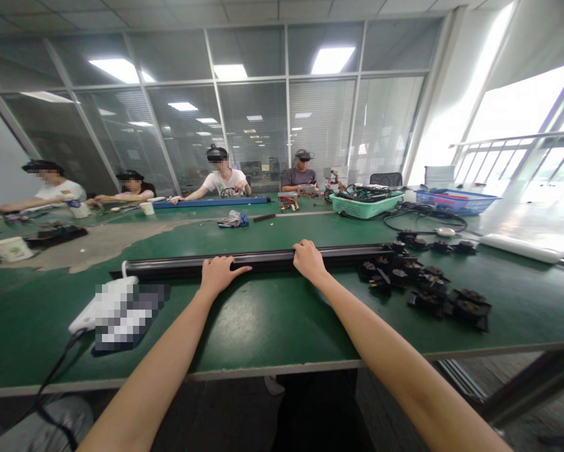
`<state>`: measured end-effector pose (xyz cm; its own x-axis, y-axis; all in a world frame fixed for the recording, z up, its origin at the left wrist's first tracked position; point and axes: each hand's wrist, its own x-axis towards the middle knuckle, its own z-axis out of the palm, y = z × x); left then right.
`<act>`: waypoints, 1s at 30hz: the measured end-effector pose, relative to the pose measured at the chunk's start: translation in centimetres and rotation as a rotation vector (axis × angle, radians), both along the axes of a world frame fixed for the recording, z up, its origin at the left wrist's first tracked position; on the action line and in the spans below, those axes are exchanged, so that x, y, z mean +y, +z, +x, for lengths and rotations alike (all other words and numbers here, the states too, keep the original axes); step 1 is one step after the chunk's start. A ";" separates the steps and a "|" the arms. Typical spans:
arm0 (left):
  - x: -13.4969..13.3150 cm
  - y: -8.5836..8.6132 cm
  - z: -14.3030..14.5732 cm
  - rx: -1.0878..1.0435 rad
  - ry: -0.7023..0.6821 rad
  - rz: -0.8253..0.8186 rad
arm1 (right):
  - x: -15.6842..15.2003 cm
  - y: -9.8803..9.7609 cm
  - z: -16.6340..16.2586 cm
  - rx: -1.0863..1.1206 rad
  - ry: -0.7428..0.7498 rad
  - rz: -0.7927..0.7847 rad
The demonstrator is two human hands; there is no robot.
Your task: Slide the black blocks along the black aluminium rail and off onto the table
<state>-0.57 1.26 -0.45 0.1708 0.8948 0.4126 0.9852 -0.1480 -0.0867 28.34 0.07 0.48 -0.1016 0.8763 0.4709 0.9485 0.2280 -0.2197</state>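
A long black bar (267, 258) with a glossy top lies crosswise on the green table. My left hand (221, 275) is on its left half, fingers bent over the top and thumb stretched out to the right along the near side. Farther right, my right hand (308, 258) is closed on the bar with its fingers curled over it; its thumb is mostly hidden. Past the bar's right end lie several small black fan-like parts (425, 301) in a loose group. A white device (103, 304) with a cable stands near the left end.
Beside the white device lies a dark flat object (157, 298), partly blurred. Across the green table (282, 339) are a grey cloth (233, 219), a green basket (369, 206) of cables, a blue basket (460, 201) and paper cups. Several people sit opposite, one touching a long blue bar (211, 203).
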 end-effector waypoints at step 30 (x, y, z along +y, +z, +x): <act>-0.3 0.3 0.2 0.008 0.021 -0.017 | 0.8 -0.1 1.1 0.068 0.040 0.009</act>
